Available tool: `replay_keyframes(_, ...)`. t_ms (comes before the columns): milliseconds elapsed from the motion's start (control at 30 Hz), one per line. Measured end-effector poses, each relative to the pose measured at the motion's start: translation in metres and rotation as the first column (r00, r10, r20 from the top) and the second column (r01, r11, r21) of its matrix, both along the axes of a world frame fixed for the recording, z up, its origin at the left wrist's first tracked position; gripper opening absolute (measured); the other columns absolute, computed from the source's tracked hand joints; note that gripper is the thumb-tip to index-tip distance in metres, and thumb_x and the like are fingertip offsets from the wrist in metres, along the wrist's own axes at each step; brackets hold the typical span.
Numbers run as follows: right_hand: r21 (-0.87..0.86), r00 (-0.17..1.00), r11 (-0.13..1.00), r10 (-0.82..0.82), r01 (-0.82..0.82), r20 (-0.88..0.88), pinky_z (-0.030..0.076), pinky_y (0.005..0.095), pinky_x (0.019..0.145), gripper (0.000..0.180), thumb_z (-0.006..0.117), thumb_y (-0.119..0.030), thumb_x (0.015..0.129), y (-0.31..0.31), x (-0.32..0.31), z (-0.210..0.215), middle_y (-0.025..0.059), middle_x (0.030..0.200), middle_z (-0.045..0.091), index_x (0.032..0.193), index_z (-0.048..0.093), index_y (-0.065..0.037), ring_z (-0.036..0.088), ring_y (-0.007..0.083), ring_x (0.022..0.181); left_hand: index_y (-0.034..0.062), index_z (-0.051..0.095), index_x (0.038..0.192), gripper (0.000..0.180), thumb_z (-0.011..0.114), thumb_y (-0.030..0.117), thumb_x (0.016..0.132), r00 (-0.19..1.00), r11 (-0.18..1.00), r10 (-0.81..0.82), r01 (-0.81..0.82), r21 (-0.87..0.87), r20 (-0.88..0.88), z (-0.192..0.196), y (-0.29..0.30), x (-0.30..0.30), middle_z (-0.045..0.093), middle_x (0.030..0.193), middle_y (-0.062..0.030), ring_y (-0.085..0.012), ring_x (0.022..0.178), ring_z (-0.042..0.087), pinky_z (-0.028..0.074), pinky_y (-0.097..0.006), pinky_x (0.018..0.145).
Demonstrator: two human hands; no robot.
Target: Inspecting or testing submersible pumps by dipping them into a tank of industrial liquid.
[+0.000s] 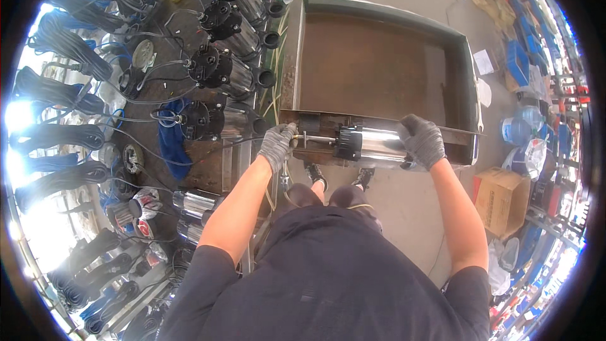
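Observation:
A submersible pump with a shiny steel body and a black left end lies on its side across the near edge of a tank. My right hand, in a grey glove, is closed over the pump's right end. To the left of the black end, a thin metal rod runs in line with the pump. My left hand, gloved too, is closed at the rod's outer end around a small metal fitting, partly hidden by the fingers. Below that hand hangs a hose connector.
The wide metal tank holds brownish water. Several similar pumps line the bench at left, with coiled black cables beyond. A blue cloth lies there. At right stand a cardboard box and a water jug.

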State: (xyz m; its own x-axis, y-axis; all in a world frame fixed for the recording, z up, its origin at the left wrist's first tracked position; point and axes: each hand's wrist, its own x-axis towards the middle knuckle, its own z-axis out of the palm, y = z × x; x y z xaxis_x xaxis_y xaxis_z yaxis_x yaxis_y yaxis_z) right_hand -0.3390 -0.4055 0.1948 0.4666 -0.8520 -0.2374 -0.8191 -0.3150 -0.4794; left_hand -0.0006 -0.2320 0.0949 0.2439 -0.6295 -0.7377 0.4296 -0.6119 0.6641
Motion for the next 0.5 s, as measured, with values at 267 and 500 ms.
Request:
replay_keyframes(267,0.021,0.998,0.998,-0.058,0.059,-0.006,0.058,0.0447,0.082,0.030,0.065,-0.035,0.096,0.0014,0.0040,-0.0006,0.0178,0.097,0.076,0.103,0.072,-0.007,0.074,0.0363,0.092,0.0129,0.059,0.099,0.025,0.061,0.037,0.105,0.996,0.999,-0.017,0.014,0.029,0.084,-0.0043,-0.0059,-0.0044,0.049,0.059,0.0043,-0.0075,0.043,0.041,0.030,-0.025,0.039)
replay_keyframes(500,-0.019,0.996,0.996,-0.083,0.082,-0.037,0.057,0.0447,0.083,0.032,0.063,-0.038,0.097,0.0005,0.0033,-0.0052,0.0168,0.096,0.077,0.107,0.071,-0.008,0.074,0.0355,0.093,0.0133,0.059,0.099,0.024,0.061,0.036,0.105,0.997,0.999,-0.019,0.016,0.044,0.074,-0.0041,-0.0067,-0.0047,0.047,0.058,0.0051,-0.0069,0.042,0.039,0.029,-0.025,0.038)
